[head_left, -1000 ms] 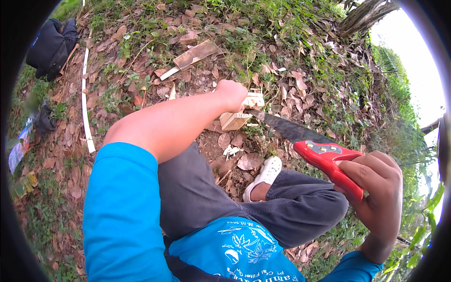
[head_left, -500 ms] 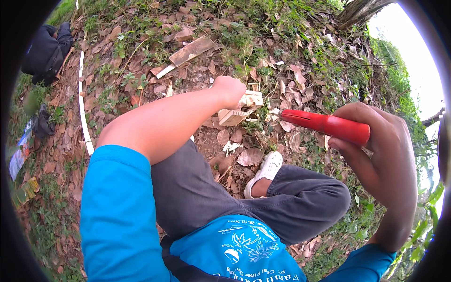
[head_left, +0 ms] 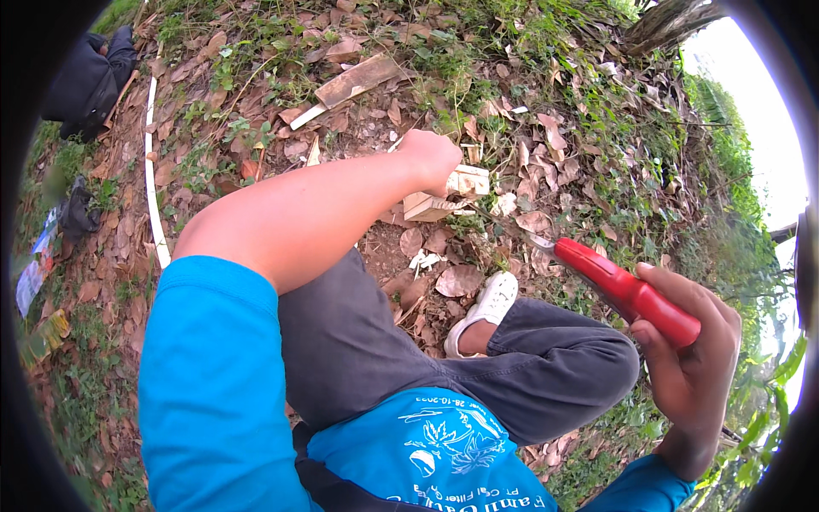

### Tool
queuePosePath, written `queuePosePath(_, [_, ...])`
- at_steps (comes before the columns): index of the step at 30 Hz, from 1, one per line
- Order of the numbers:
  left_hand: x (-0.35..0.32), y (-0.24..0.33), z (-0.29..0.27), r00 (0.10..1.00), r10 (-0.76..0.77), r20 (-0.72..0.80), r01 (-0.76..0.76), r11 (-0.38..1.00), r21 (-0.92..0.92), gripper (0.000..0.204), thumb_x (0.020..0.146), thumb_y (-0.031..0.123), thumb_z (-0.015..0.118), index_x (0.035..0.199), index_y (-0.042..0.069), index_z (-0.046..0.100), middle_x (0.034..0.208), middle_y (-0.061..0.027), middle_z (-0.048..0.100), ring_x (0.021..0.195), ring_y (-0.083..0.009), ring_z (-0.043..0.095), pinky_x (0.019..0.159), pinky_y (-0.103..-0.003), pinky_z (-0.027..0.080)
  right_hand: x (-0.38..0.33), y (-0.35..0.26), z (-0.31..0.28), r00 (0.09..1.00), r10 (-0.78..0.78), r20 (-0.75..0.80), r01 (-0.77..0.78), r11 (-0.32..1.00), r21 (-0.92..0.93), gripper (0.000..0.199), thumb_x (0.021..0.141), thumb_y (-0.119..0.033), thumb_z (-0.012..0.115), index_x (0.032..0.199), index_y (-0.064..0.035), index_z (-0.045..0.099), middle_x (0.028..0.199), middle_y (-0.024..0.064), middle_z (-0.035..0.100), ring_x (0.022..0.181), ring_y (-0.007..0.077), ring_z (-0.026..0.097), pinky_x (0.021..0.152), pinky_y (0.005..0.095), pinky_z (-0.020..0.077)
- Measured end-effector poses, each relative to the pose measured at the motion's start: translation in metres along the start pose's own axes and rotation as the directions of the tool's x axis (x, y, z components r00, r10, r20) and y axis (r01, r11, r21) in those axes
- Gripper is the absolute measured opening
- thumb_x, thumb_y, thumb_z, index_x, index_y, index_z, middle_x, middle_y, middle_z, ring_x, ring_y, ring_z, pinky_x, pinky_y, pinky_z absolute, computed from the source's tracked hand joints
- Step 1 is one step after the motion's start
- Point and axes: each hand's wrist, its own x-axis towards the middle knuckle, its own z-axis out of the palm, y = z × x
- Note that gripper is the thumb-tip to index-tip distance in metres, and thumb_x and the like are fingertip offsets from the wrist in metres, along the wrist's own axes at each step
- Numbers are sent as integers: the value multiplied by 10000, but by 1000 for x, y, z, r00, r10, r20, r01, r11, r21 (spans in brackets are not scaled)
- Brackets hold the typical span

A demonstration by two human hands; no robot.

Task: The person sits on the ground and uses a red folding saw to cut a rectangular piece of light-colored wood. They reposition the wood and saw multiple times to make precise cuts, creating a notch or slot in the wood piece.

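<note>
My left hand is closed in a fist at the far side of a pale notched piece of wood, gripping it; its fingers are mostly hidden. Close below lies a wooden block with a jagged cut edge, on the leafy ground. Away to the right, my right hand is wrapped round the rear of a red-handled folding saw. Its thin metal blade points left toward the wood, apart from it; the blade's far end is blurred among the leaves.
A brown board lies beyond my left hand. Pale wood chips are scattered near my white shoe. A long white strip runs along the left. At far left is a person in dark clothes. A tree trunk stands far right.
My right hand has moved down with the saw, whose handle now slants more steeply and whose blade shows more. My left hand stays at the wood, shifted slightly right in view.
</note>
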Motion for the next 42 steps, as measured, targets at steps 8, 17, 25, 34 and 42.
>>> queuePosePath(8, [10, 12, -2, 1000, -4, 9, 4, 1000, 3, 401, 763, 303, 784, 1077, 76, 684, 1065, -130, 734, 1010, -322, 717, 830, -454, 587, -15, 10, -7, 998, 16, 65, -20, 998, 67, 424, 761, -108, 820, 1172, -54, 732, 790, 122, 688, 575, 208, 597, 536, 328, 437])
queuePosePath(17, [9, -2, -1, 997, -83, -5, 83, 996, 34, 404, 780, 336, 753, 1078, 71, 690, 1074, -145, 728, 1010, -333, 713, 839, -460, 580, -16, 27, 17, 998, 64, 10, -65, 982, 178, 395, 755, -26, 791, 1146, -43, 733, 915, 154, 745, 734, 295, 722, 662, 362, 548])
queuePosePath(25, [-2, -33, -7, 976, -215, 30, 210, 971, 117, 401, 751, 357, 728, 992, 37, 750, 1132, -182, 726, 1031, -336, 714, 869, -453, 587, -85, 46, -43, 941, 122, -315, -149, 987, -62, 484, 902, -322, 718, 1210, 51, 697, 1001, 119, 753, 696, 126, 582, 653, 244, 452])
queuePosePath(34, [-16, -45, 28, 992, -58, -109, 64, 997, 51, 695, 844, 350, 630, 1457, 69, 461, 1334, -176, 635, 1134, -330, 673, 925, -465, 566, -42, 131, 63, 796, 583, -163, -315, 628, 712, 396, 1008, -231, 651, 1329, 1, 651, 1047, 46, 709, 761, 32, 552, 675, 179, 419])
queuePosePath(42, [-16, -43, 38, 993, -100, -57, 100, 995, 0, 854, 885, 351, 575, 1555, -37, 215, 1364, -288, 547, 1171, -433, 622, 976, -492, 523, 21, 142, 112, 907, 399, -131, -191, 669, 718, 384, 1036, -205, 610, 1384, -41, 613, 966, -6, 647, 769, 32, 541, 745, 200, 477])
